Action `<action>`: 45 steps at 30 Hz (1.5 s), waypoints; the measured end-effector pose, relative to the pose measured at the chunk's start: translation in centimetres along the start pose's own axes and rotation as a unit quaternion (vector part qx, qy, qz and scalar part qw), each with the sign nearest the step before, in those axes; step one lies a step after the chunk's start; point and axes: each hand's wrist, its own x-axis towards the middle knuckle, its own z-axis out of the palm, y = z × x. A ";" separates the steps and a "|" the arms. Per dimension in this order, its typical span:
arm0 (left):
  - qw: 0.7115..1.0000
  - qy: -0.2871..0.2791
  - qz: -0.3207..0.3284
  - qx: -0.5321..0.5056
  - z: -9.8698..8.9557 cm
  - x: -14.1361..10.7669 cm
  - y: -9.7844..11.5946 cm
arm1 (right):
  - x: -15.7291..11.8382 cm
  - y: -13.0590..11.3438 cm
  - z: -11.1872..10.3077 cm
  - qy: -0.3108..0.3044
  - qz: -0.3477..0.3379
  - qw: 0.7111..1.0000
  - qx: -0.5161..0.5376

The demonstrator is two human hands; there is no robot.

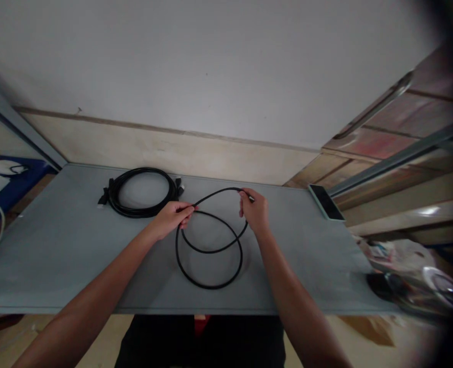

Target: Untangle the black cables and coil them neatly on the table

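A black cable (211,287) lies in loose, overlapping loops over the middle of the grey table. My left hand (174,216) pinches it at the left side of the loops. At the upper right of the loops, my right hand (254,209) grips the same cable between thumb and fingers. The ends of this cable cannot be made out. Just behind and left of my left hand rests a coiled black cable (142,213), wound into a thick ring. Dark plugs (103,197) stick out at the coil's left side, and another connector shows at its right.
A phone (326,202) in a pale case lies at the table's (58,255) back right. A pale wall (180,148) stands behind the table. Various items, including a dark cup-like object (380,286), crowd the right edge. A white cord (0,220) hangs at the far left.
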 end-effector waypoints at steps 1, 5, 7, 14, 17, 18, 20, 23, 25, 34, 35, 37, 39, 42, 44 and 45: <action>1.000 0.013 0.002 0.000 0.0 0.0 0.0 | -0.1 -0.1 0.0 -0.029 0.027 0.999 0.034; 0.998 0.054 -0.005 0.015 -0.3 0.0 -0.2 | -0.5 -1.1 0.0 -0.141 0.075 0.980 0.122; 0.997 0.059 -0.005 0.044 -0.6 0.1 -0.4 | -0.8 -1.7 -0.3 -0.191 0.091 0.967 0.144; 0.961 0.068 0.062 0.262 -1.3 0.3 -0.7 | -2.3 -3.5 -0.1 -0.350 0.194 0.887 0.230; 0.935 0.072 0.107 0.331 -1.2 0.4 -0.4 | -2.5 -3.7 -0.1 -0.372 0.199 0.880 0.221; 0.929 0.070 0.119 0.343 -1.1 0.4 -0.3 | -2.5 -3.6 -0.2 -0.375 0.190 0.883 0.208; 0.926 0.070 0.137 0.344 -0.8 0.4 -0.2 | -2.4 -3.4 -0.2 -0.385 0.159 0.894 0.167; 0.946 0.070 0.119 0.294 -0.5 0.4 -0.5 | -2.3 -2.8 0.2 -0.406 0.091 0.905 0.088; 0.969 0.067 0.075 0.225 -0.3 0.5 -0.9 | -2.4 -2.5 0.8 -0.393 0.056 0.916 0.046; 0.995 0.042 0.013 -0.091 0.9 0.3 -0.2 | -0.5 -1.8 -1.0 -0.237 0.129 0.939 0.214; 0.995 0.033 0.013 -0.098 1.0 0.3 -0.1 | -0.1 -1.7 -1.7 -0.215 0.133 0.939 0.235; 0.994 0.020 0.015 -0.109 1.3 0.2 -0.1 | 0.6 -1.6 -2.8 -0.162 0.132 0.939 0.273; 0.993 0.006 0.014 -0.117 1.5 0.3 -0.5 | 0.9 -1.5 -3.2 -0.111 0.129 0.936 0.308; 0.994 -0.003 0.010 -0.110 1.6 0.4 -1.2 | 0.8 -1.4 -2.5 -0.058 0.135 0.924 0.354; 0.995 -0.004 0.013 -0.096 1.4 0.5 -1.6 | 0.5 -1.3 -1.5 -0.033 0.145 0.916 0.372; 0.996 -0.004 0.016 -0.089 1.2 0.5 -1.8 | 0.3 -1.3 -0.9 -0.024 0.149 0.914 0.378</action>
